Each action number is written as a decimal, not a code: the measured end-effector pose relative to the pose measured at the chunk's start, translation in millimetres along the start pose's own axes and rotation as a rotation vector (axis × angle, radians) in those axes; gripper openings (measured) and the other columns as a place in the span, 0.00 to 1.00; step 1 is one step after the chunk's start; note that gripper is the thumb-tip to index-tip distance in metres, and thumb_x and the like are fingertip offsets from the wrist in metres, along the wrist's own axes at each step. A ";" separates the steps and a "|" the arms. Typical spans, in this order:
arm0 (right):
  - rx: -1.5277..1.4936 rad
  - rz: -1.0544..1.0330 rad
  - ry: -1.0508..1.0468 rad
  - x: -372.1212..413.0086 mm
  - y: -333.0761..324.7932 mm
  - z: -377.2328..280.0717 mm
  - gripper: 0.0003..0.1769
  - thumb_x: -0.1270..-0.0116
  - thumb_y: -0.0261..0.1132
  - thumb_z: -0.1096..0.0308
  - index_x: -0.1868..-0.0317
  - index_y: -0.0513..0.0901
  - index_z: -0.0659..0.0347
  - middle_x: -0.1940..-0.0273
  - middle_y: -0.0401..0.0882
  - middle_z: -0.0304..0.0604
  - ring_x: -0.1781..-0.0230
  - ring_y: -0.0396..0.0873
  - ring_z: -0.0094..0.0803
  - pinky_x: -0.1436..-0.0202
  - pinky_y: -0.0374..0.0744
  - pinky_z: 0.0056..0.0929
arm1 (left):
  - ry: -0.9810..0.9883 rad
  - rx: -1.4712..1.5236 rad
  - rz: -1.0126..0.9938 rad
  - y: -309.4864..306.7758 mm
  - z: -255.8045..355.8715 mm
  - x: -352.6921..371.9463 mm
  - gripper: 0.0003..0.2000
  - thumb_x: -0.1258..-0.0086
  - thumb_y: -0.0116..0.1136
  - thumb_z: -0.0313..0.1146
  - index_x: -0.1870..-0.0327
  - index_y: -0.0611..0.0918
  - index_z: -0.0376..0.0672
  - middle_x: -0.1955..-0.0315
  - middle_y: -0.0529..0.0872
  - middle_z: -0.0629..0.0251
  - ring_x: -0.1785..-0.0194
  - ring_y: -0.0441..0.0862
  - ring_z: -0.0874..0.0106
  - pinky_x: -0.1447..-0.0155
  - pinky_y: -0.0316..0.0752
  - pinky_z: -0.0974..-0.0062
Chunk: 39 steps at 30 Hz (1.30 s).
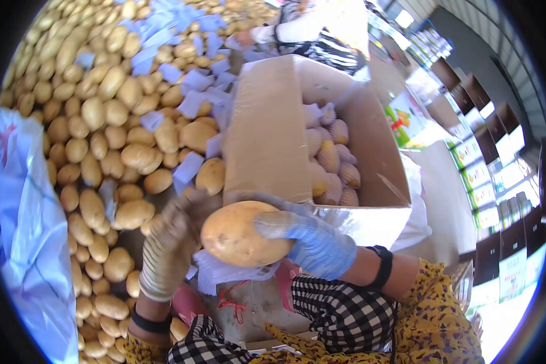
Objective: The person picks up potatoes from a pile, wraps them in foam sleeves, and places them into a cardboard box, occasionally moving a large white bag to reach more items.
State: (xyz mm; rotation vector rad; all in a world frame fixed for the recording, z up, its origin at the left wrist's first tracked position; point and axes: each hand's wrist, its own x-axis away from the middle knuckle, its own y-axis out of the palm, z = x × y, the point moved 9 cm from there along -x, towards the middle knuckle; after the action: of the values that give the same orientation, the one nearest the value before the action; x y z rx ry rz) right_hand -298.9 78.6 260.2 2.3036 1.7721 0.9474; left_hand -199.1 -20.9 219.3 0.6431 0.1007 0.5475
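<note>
My right hand (312, 233), in a blue work glove, grips a large potato (242, 235) from its right side, with the thumb lying over the top. Just left of that potato is my left hand (176, 239) in a pale glove. Motion smears its fingers, so whether they are bent round anything does not show. Beneath the potato hangs or lies a purple foam net sleeve (215, 273); what holds it I cannot make out. Beyond my hands stands a cardboard box (267, 133), one flap raised, with several foam-sleeved potatoes (329, 156) inside.
A large heap of loose potatoes (112, 112) fills the left side, with purple foam sleeves (194, 91) strewn over it. Blue plastic sheeting (27, 242) borders the heap. Another person's arm (291, 30) reaches in at the top. Stacked cartons (479, 176) line the right.
</note>
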 end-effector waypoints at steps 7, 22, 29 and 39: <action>0.004 -0.031 0.007 -5.1 3.6 -8.0 0.44 0.42 0.73 0.54 0.31 0.65 0.65 0.39 0.73 0.49 0.41 0.76 0.37 0.39 0.77 0.35 | 0.425 -0.804 -0.017 6.4 -3.0 26.9 0.28 0.38 0.67 0.37 0.38 0.71 0.40 0.45 0.79 0.61 0.41 0.77 0.63 0.34 0.69 0.62; 1.275 0.734 -0.913 96.1 -134.3 -197.4 0.35 0.50 0.77 0.61 0.42 0.75 0.63 0.53 0.81 0.49 0.53 0.82 0.36 0.49 0.81 0.31 | 0.272 -0.204 0.096 -0.7 19.7 -12.0 0.18 0.26 0.55 0.43 0.41 0.72 0.44 0.61 0.76 0.72 0.60 0.75 0.76 0.55 0.71 0.75; 1.142 0.737 -0.782 79.5 -185.7 -170.9 0.37 0.52 0.79 0.53 0.44 0.77 0.62 0.53 0.80 0.55 0.51 0.81 0.43 0.45 0.79 0.35 | 0.115 -0.191 0.167 -17.8 -11.9 -27.5 0.23 0.29 0.57 0.44 0.38 0.72 0.44 0.57 0.78 0.74 0.54 0.76 0.77 0.50 0.70 0.74; 1.924 -0.608 -0.012 12.9 -163.1 -8.1 0.23 0.32 0.58 0.63 0.38 0.73 0.56 0.49 0.77 0.56 0.54 0.80 0.51 0.50 0.79 0.41 | -0.032 0.001 0.164 -34.8 -55.1 -35.4 0.20 0.28 0.58 0.40 0.41 0.71 0.39 0.62 0.76 0.68 0.62 0.73 0.75 0.53 0.71 0.75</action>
State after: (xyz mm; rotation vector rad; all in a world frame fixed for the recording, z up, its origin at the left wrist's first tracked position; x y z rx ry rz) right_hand -439.3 140.9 203.3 1.4037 3.6420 -1.5402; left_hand -227.6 -32.4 151.8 0.6649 0.0178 0.6947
